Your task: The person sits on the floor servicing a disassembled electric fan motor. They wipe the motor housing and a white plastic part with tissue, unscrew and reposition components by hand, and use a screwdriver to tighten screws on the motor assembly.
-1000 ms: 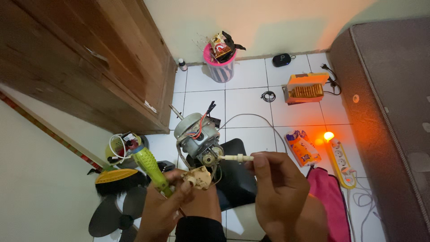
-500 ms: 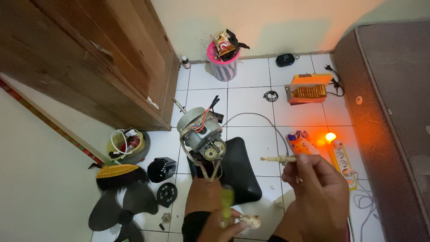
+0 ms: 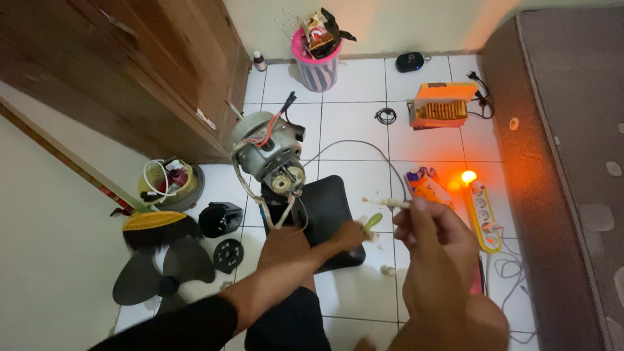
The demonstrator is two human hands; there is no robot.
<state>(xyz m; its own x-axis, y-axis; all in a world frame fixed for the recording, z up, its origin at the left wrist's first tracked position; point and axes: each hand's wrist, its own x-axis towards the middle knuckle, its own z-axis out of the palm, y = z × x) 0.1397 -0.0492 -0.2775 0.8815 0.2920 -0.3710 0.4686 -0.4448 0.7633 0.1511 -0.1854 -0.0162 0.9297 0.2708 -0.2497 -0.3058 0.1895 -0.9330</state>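
Observation:
My left hand point(image 3: 348, 237) reaches out over the black fan base point(image 3: 328, 201) and is closed on a green-handled screwdriver point(image 3: 371, 222). My right hand point(image 3: 434, 247) is raised just to its right, pinching a thin white rod-like part point(image 3: 385, 203) between the fingertips. A grey fan motor point(image 3: 270, 156) with red and black wires stands on the base, behind my left hand. A small white piece point(image 3: 388, 270) lies on the tile below the hands.
A dark fan blade point(image 3: 162, 266), a yellow-topped brush point(image 3: 153, 224), a black cap point(image 3: 221, 219) and a black disc point(image 3: 229, 255) lie at left. Power strip point(image 3: 482, 211) with glowing orange light, orange packet point(image 3: 426, 185), orange device point(image 3: 442, 104), pink bin point(image 3: 317, 58), wooden cabinet point(image 3: 130, 71), mattress point(image 3: 572, 162).
My left hand has stretched forward and to the right with the screwdriver, out from near my lap. My right hand still holds the white part and has shifted slightly right.

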